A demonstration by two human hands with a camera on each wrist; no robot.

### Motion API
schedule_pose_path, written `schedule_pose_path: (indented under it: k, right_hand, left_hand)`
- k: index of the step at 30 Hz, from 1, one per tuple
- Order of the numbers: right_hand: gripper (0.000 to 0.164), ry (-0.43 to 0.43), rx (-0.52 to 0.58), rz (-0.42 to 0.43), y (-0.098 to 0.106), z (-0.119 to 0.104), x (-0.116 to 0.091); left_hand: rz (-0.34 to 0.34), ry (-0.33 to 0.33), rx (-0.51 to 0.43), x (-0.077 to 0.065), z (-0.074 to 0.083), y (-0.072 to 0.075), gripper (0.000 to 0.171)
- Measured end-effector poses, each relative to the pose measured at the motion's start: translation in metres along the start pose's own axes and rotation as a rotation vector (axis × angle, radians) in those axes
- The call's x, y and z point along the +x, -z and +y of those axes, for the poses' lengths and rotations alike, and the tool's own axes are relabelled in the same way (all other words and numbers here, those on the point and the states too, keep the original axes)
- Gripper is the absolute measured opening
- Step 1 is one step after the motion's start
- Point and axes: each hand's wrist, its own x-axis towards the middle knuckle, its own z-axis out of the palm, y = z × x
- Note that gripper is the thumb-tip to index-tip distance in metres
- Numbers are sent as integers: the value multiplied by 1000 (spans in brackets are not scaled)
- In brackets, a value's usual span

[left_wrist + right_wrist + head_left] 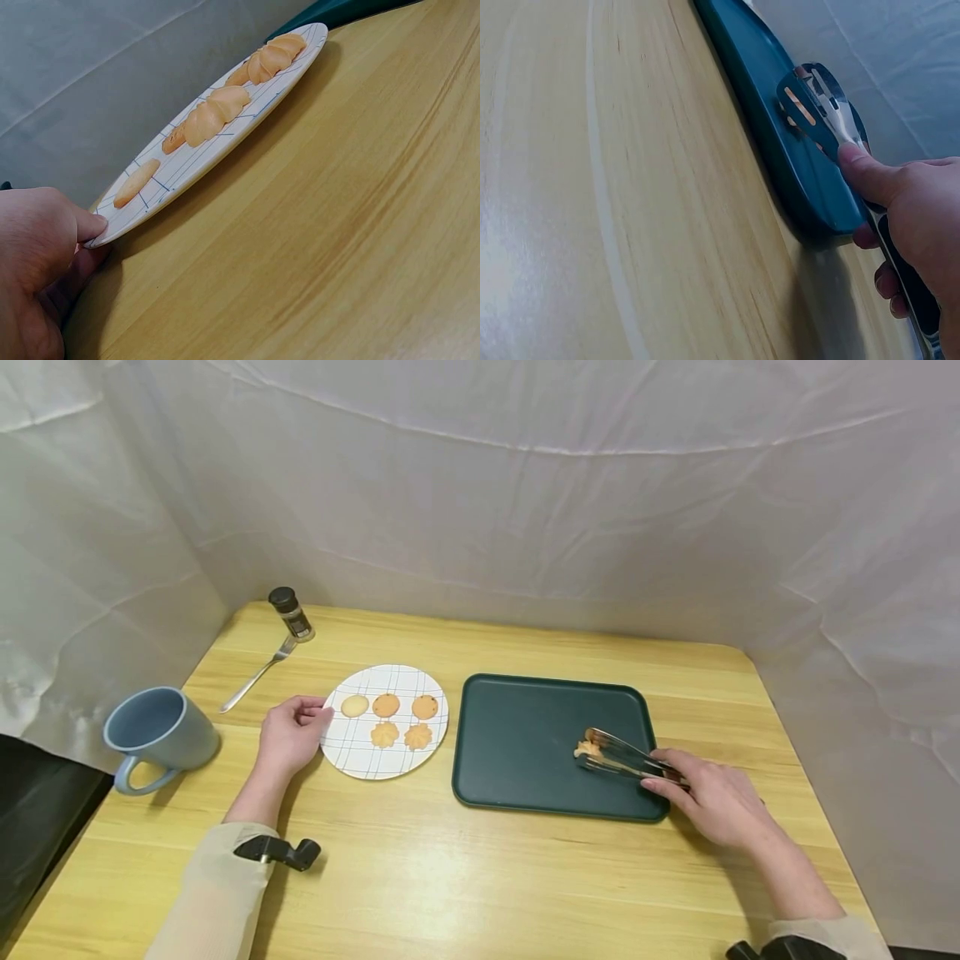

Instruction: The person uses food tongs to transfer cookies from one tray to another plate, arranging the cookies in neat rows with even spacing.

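My left hand (pixel 291 735) pinches the left rim of a round white plate (pixel 352 762) with a blue grid pattern, thumb on top and fingers beneath. Several cookies lie on the plate: a plain pale oval cookie (pixel 355 706), two round speckled ones, and two flower-shaped cookies (pixel 385 735). On the right, my right hand (pixel 720 797) grips metal serving tongs (pixel 844 124) over the right part of a dark green tray (pixel 525 743). Between the tips of the tongs is another cookie (pixel 587 749), low over the tray and partly hidden by the slotted heads.
A blue-grey mug (pixel 191 735) stands at the left edge of the wooden table (pixel 420 877). Behind it lie a fork (pixel 258 683) and an upright spice jar (pixel 292 614) with a black lid. Pale fabric (pixel 487 510) hangs around the back and sides.
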Motion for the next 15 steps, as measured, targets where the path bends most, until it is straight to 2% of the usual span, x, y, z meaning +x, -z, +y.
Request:
schedule_pose_path:
  k: [15]
  right_hand:
    - [45, -1, 9, 3, 4, -10, 7]
  left_hand:
    - [-2, 5, 1, 1, -1, -1, 32]
